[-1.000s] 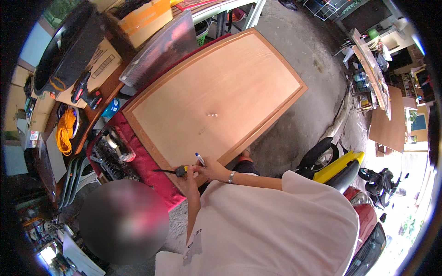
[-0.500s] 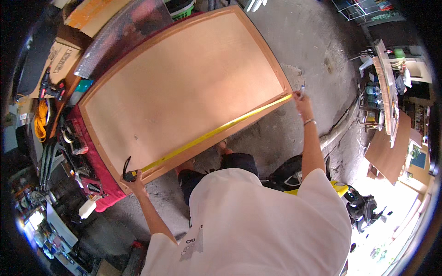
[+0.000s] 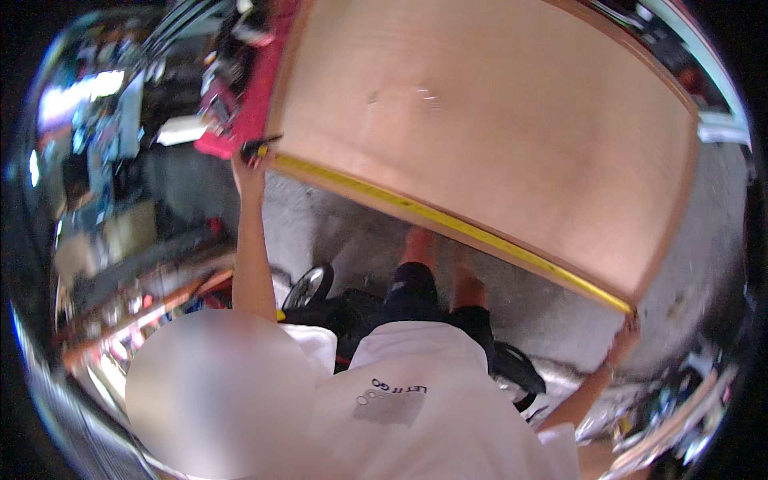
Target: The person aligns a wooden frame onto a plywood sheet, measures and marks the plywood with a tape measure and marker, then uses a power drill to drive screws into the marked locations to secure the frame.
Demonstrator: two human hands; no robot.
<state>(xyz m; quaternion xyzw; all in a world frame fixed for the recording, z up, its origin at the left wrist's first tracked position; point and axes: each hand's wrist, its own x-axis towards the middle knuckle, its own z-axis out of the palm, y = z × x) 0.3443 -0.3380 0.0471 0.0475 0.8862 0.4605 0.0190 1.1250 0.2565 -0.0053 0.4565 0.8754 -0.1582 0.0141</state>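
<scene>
One tape measure, two hands, one wooden board

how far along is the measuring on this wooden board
Done: the yellow tape measure is stretched along the wooden board's near edge. In hand: left hand holds one end at one corner, right hand the other. No mark on that edge is visible yet.

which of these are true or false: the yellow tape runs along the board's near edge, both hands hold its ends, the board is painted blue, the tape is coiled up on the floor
1. The yellow measuring tape runs along the near edge of the large brown wooden board: true.
2. The left hand and right hand are at its two ends: true.
3. The board is painted blue: false, it is bare brown wood.
4. The tape lies coiled on the floor: false, it is stretched out straight along the board.
</scene>
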